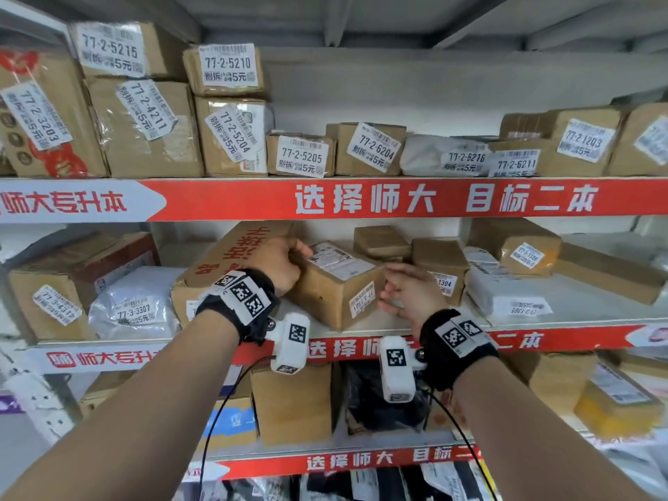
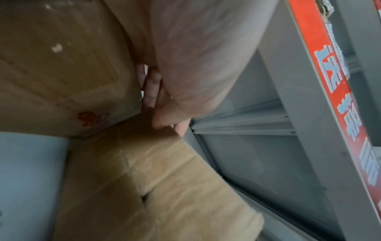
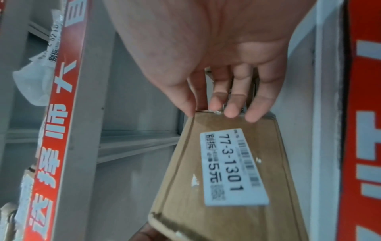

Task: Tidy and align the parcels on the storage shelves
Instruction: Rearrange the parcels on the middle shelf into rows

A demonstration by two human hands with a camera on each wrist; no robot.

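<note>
A brown carton [image 1: 336, 283] labelled 77-3-1301 lies skewed on the middle shelf [image 1: 379, 321], one corner pointing at the front edge. My left hand [image 1: 285, 265] grips its upper left edge, thumb on top, wedged against a big carton with red print [image 1: 224, 262]. The left wrist view shows that hand [image 2: 185, 73] curled at the corner of the carton [image 2: 154, 179], beside the big carton [image 2: 62, 65]. My right hand [image 1: 408, 291] is at the carton's right end with fingers loosely spread. In the right wrist view its fingertips [image 3: 230, 112] reach the far edge of the carton [image 3: 185, 163].
Just right of the carton stand a small carton marked 1304 [image 1: 439, 262] and a white mailer bag [image 1: 506, 294]. A grey bag [image 1: 133, 301] lies left of the big carton. The shelf above [image 1: 361, 198] and the shelf below [image 1: 292, 403] are packed with parcels.
</note>
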